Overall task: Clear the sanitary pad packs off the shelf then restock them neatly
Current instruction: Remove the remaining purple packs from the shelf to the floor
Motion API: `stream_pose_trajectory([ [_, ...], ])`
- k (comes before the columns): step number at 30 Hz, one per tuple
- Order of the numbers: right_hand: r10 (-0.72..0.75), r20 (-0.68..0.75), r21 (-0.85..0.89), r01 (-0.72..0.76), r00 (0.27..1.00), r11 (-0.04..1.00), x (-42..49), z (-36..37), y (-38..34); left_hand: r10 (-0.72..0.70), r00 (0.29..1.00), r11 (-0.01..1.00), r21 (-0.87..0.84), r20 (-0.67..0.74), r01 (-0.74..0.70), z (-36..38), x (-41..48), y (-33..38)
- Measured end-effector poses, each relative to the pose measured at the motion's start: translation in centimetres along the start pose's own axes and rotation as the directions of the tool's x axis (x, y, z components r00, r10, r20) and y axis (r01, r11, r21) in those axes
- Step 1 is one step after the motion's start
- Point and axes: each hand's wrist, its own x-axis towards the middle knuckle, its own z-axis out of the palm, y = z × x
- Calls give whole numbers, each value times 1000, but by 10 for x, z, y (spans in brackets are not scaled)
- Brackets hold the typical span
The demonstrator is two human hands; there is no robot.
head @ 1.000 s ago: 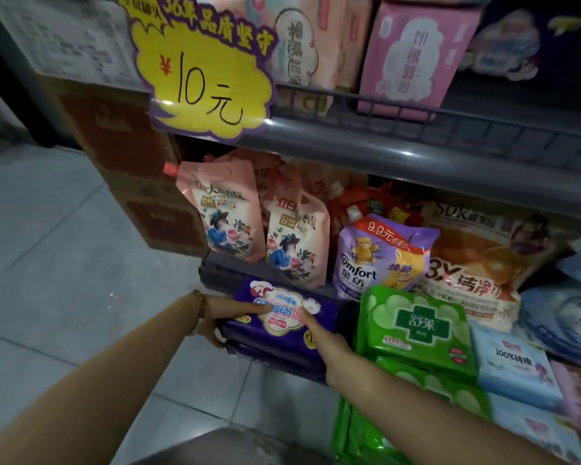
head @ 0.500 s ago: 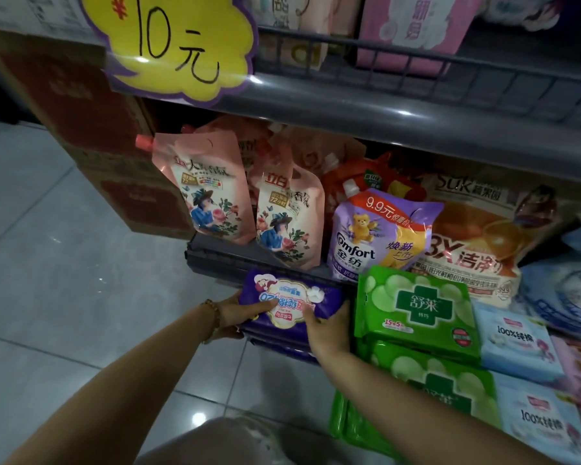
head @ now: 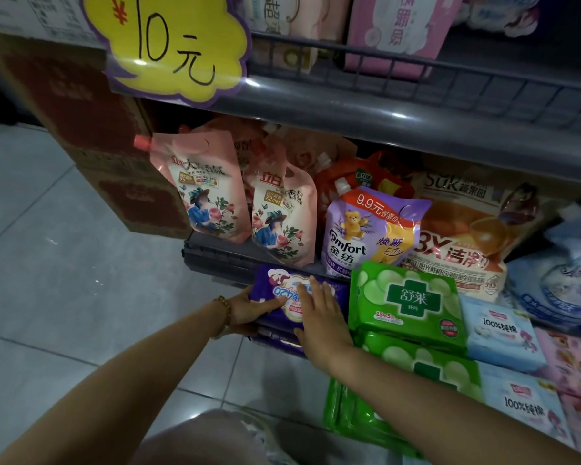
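A purple sanitary pad pack (head: 337, 290) lies on top of a small stack of purple packs at the left end of the low shelf front. My left hand (head: 249, 308) grips the stack's left end, thumb on top and fingers underneath. My right hand (head: 319, 313) lies flat on the top purple pack with its fingers straight. Right beside it sit two green pad packs (head: 406, 300), one in front of the other. Light blue packs (head: 500, 333) and pink packs (head: 574, 360) follow further right.
Behind the pads stand pink detergent pouches (head: 208, 193), a purple Comfort pouch (head: 366, 233) and an orange bag (head: 467, 229). A grey upper shelf (head: 349, 102) with a yellow price sign (head: 168, 45) hangs overhead. Brown cartons (head: 91, 135) stand left, above tiled floor (head: 64, 297).
My right hand has moved from the purple pack's right end onto its top. The purple stack has shifted in toward the shelf, against the green packs. My left hand keeps its hold.
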Motion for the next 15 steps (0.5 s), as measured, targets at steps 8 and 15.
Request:
stream_pose_trajectory([
  [8,-113,14,135,110,993,985,-20,-40,-1,-16,968,906,406,-251,120,-13,-39,29],
  [15,-237,-215,277,292,947,916,-75,-157,36,483,854,750,596,-195,-288,-5,-116,92],
])
